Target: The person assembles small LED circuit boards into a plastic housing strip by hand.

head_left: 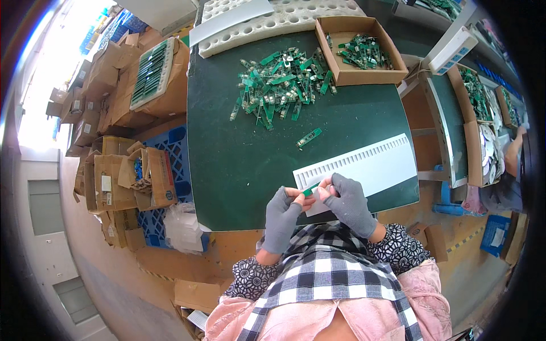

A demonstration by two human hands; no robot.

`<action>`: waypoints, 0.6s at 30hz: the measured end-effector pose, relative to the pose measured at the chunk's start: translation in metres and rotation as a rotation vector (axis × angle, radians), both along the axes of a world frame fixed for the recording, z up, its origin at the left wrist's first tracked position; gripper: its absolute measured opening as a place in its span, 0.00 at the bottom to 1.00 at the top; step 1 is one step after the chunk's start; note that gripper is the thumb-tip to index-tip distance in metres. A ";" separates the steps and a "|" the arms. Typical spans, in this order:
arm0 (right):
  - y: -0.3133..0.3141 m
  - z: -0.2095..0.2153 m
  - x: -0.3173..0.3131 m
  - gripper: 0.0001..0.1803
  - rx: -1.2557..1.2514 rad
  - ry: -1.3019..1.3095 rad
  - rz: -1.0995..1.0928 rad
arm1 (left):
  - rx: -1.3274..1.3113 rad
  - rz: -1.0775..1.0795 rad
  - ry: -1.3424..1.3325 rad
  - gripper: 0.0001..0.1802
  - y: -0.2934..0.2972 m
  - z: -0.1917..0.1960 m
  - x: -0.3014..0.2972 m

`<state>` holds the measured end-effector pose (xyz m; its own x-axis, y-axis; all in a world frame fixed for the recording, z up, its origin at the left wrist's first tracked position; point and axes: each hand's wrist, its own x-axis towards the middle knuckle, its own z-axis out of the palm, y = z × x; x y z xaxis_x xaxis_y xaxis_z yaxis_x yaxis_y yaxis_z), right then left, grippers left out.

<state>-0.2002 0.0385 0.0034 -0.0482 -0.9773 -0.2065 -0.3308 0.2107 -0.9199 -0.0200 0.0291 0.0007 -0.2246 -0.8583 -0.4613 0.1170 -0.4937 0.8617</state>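
A small green circuit board (310, 190) is pinched between the fingertips of my left hand (282, 215), which wears a grey fingerless glove. At the board's other end, my right hand (349, 206), gloved alike, has its thumb and fingers pressed together; they cover part of the board. Both hands are over the near edge of a white slotted tray (381, 166), whose row of slots runs along its far side. One loose circuit board (309, 138) lies beyond the tray. Farther off, a heap of similar green boards (278, 82) is spread on the dark green table (239, 170).
An open cardboard box (367, 79) holding more boards stands at the table's far right. White foam with round holes (273, 25) lies along the back. Left of the table, cartons (111, 182) sit on a blue pallet (179, 153). Another person's arm (515, 152) shows far right.
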 end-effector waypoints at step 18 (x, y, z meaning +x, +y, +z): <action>-0.001 -0.001 0.005 0.09 -0.108 0.080 -0.005 | -0.048 -0.012 -0.008 0.08 0.001 0.002 -0.001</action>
<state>-0.1953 0.0374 0.0020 -0.0649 -0.9933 -0.0956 -0.4037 0.1138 -0.9078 -0.0205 0.0297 0.0032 -0.2320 -0.8768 -0.4213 0.1044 -0.4530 0.8854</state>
